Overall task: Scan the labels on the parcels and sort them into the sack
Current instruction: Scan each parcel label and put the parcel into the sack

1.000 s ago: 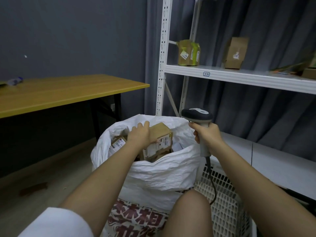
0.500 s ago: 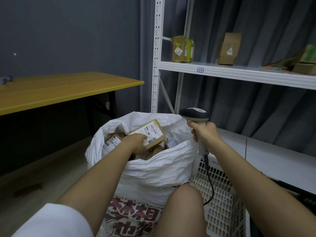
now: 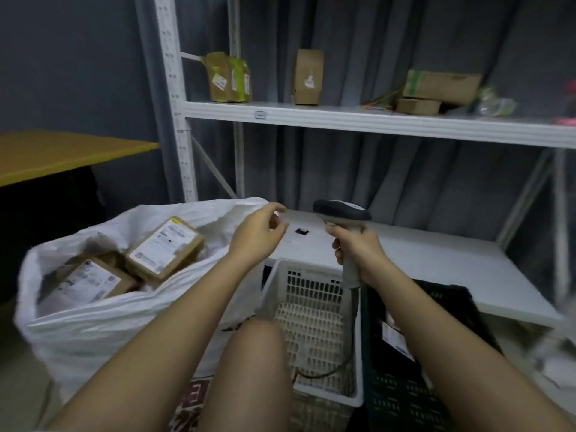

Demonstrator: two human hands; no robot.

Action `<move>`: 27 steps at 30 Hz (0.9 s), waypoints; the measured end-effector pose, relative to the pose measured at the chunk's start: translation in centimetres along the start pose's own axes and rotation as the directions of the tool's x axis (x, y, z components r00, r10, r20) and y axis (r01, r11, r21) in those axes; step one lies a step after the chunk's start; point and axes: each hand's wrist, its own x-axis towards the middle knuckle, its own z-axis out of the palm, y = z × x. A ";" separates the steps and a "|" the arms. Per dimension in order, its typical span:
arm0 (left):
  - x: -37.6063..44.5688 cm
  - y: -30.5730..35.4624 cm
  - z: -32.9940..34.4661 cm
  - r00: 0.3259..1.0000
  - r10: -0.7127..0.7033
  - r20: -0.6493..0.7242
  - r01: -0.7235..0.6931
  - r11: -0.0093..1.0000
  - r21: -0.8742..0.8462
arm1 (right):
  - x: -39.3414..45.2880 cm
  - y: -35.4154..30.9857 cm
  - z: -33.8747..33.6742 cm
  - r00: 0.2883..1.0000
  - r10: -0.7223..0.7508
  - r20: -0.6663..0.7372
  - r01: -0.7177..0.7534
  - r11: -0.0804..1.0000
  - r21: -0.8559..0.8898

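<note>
From the head camera, the white sack (image 3: 103, 325) stands open at the near left, its mouth wide. Inside it lie brown cardboard parcels with white labels facing up: one parcel (image 3: 165, 247) tilted toward the far side of the sack, a second parcel (image 3: 90, 282) nearer and to its left, both resting among other boxes that are partly hidden.

The left hand (image 3: 257, 233) hangs in the air just right of the sack's rim, above the white basket (image 3: 314, 313). Its fingers are loosely curled and hold nothing; it touches neither sack nor basket.

The right hand (image 3: 358, 247) grips the pale handle of the barcode scanner (image 3: 343, 213), fingers wrapped round it, the dark head pointing left and away. The scanner's cable drops down into the white basket. A black crate (image 3: 436, 385) sits just right of the basket, touching it, with a labelled item partly visible inside behind the right forearm.

A bare knee (image 3: 255, 353) rises in the near middle, between the sack and the basket.

Farther back stands a white metal shelf unit (image 3: 343, 118). On its upper shelf stand a yellow-green taped box (image 3: 230, 77), an upright brown box (image 3: 307, 76) and, to the right, stacked cartons (image 3: 436, 88). A wooden table (image 3: 62, 151) shows at the far left.
</note>
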 end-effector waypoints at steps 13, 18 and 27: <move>-0.5 9.4 23.9 0.887 0.058 0.459 0.034 0.981 -0.190 | -5.2 6.1 -23.4 0.861 0.194 -0.469 -0.172 0.981 0.090; -0.7 8.8 31.9 0.816 -0.013 0.578 0.121 0.981 -0.149 | -5.3 9.3 -27.9 0.778 0.187 -0.600 -0.162 0.982 0.096; -0.7 5.2 45.4 0.702 -0.223 0.677 0.358 0.931 -0.065 | 0.6 17.3 -32.5 0.687 0.241 -0.685 -0.187 0.970 0.155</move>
